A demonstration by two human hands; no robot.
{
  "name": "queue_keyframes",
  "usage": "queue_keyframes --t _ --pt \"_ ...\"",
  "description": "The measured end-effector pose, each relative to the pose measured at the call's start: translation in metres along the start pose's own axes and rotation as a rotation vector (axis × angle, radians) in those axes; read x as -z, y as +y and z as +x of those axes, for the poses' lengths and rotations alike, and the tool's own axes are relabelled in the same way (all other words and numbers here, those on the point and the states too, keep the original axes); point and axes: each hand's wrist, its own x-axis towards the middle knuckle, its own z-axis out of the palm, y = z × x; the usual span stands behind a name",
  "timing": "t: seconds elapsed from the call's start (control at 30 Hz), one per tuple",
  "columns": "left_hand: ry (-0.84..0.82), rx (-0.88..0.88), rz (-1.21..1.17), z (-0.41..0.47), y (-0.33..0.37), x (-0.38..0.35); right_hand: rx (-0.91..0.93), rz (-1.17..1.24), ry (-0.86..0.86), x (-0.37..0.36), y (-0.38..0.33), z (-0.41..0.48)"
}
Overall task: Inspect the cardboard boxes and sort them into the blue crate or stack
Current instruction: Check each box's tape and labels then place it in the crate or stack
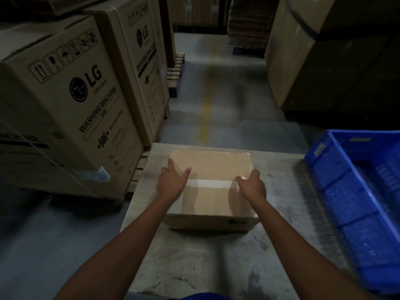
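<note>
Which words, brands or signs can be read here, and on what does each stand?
"LG", "WASHING MACHINE", "SIDE": near carton, with handling symbols above.
"LG", "WASHING": second carton; the rest is blurred.
Smaller print on both cartons: too blurred.
Dark mark on small box: too blurred.
Label on blue crate: unreadable.

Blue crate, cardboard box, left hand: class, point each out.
blue crate [346, 198], head view, left outer wall
cardboard box [211, 162], head view, far top flap
left hand [172, 184], head view, back of hand
</note>
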Motion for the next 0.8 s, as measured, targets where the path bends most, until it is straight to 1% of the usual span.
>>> queue_keyframes --t 0.07,0.13,0.27,0.33,0.4,0.47,0.5,0.57,0.63,0.7,0.73,0.8 --pt "-0.025 0.013 -0.021 -0.005 0.01 -0.005 -0.035 0.011 0.058 0.014 -0.012 -0.001" --pt "-0.06 0.031 -0.082 -0.012 0.019 -0.009 -0.01 -0.045 0.092 0.032 -0.027 -0.004" --pt "-0.171 0.053 -0.199 -0.017 0.02 -0.017 0.163 -0.171 0.114 0.069 -0.057 -0.019" --pt "-0.267 0.095 -0.322 -0.016 0.016 -0.022 0.258 -0.228 0.149 0.078 -0.072 -0.036" --pt "-0.324 0.152 -0.413 -0.017 0.014 -0.024 0.314 -0.312 0.161 0.08 -0.085 -0.058" --pt "-0.313 0.154 -0.406 -0.02 0.017 -0.022 0.365 -0.366 0.184 0.082 -0.096 -0.075" --pt "-0.271 0.124 -0.375 -0.021 0.019 -0.019 0.403 -0.352 0.192 0.084 -0.1 -0.08" --pt "-0.159 0.065 -0.413 -0.025 0.027 -0.003 0.506 -0.232 0.153 0.085 -0.104 -0.086" --pt "-0.105 0.026 -0.681 -0.037 0.037 0.025 0.563 -0.117 0.117 0.085 -0.105 -0.089" --pt "-0.086 -0.005 -0.913 -0.049 0.04 0.053 0.548 -0.143 0.145 0.079 -0.1 -0.089" --pt "-0.125 -0.032 -0.979 -0.054 0.039 0.066 0.53 -0.171 0.137 0.073 -0.095 -0.088" --pt "-0.263 -0.094 -1.089 -0.067 0.036 0.089 0.504 -0.156 0.015 0.056 -0.089 -0.087"
